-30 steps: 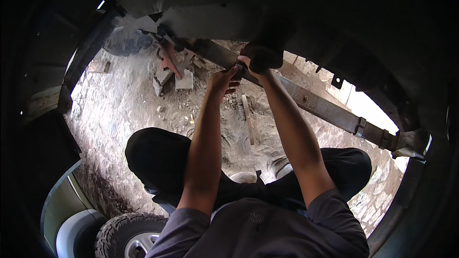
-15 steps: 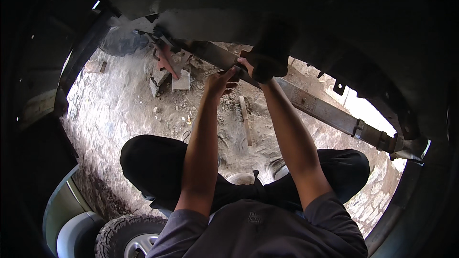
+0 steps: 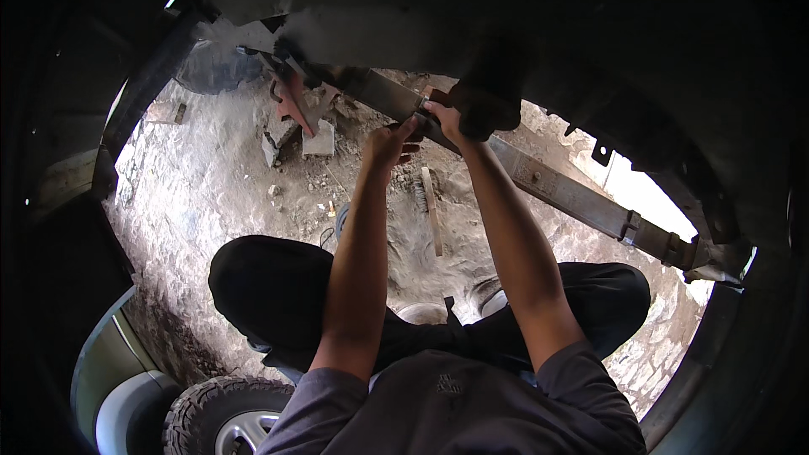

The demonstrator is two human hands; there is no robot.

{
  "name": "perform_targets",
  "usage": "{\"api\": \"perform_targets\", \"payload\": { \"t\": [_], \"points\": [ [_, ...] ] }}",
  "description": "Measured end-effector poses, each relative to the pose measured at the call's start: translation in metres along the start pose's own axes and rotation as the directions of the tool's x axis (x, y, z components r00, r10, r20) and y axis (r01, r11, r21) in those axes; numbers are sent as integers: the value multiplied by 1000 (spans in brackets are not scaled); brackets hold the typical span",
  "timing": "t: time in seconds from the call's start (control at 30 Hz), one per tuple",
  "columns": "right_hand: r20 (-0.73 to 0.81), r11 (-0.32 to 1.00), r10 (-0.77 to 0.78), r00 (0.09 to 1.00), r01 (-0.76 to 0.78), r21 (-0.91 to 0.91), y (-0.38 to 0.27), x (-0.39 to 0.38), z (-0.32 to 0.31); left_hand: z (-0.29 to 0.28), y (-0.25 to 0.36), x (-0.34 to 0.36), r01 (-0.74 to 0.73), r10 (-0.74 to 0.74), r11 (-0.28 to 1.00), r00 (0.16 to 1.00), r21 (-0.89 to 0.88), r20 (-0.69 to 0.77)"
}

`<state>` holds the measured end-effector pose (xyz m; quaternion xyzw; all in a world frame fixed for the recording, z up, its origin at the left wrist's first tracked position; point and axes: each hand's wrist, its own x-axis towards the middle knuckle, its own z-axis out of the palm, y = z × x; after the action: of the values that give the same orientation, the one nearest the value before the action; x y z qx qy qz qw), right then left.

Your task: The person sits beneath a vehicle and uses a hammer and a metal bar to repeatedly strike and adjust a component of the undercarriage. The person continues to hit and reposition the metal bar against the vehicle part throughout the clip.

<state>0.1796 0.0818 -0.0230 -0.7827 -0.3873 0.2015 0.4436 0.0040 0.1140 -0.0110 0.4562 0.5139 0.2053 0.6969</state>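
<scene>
A long, rusty leaf spring (image 3: 560,191) runs slantwise under the dark vehicle body, from upper left to lower right. Both hands meet at its upper middle part. My left hand (image 3: 391,145) is closed at the spring's near edge, its thumb pointing up and its other fingers curled below. My right hand (image 3: 448,123) grips the spring just to the right, thumb pressed on its face near a narrow bright edge, perhaps a clip; the other fingers are hidden behind. A dark cylindrical part (image 3: 489,101) hangs right beside my right hand.
On the dirt ground below lies a wire brush (image 3: 431,211) with a wooden handle. A red metal stand (image 3: 291,101) and a stone block (image 3: 318,138) are at the upper left. A tyre (image 3: 190,417) shows at lower left. Body panels surround me; a band (image 3: 630,226) clasps the spring's right part.
Both hands stay at the same place on the spring, with only a slight shift of the thumbs. The whole view has moved a little.
</scene>
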Motion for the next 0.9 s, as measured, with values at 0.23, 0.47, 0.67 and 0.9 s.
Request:
{"api": "perform_targets", "payload": {
  "t": [0.23, 0.47, 0.67, 0.9],
  "points": [
    [-42, 989, -131, 990, 128, -69, 34, 21, 13, 10, 6, -4, 3, -3, 1000, 1000, 2, -1],
    [40, 997, 8, 999, -11, 72, 46, 25, 12, 9, 9, -7, 8, -8, 999, 1000, 35, -15],
    [-2, 960, 209, 978, -205, 192, 6, 15, 17, 7, 6, -7, 4, -4, 1000, 1000, 2, -9],
    [-4, 992, -116, 993, 116, 40, 50, 18, 5, 10, 5, -2, 6, -5, 1000, 1000, 28, -11]
  ]
}}
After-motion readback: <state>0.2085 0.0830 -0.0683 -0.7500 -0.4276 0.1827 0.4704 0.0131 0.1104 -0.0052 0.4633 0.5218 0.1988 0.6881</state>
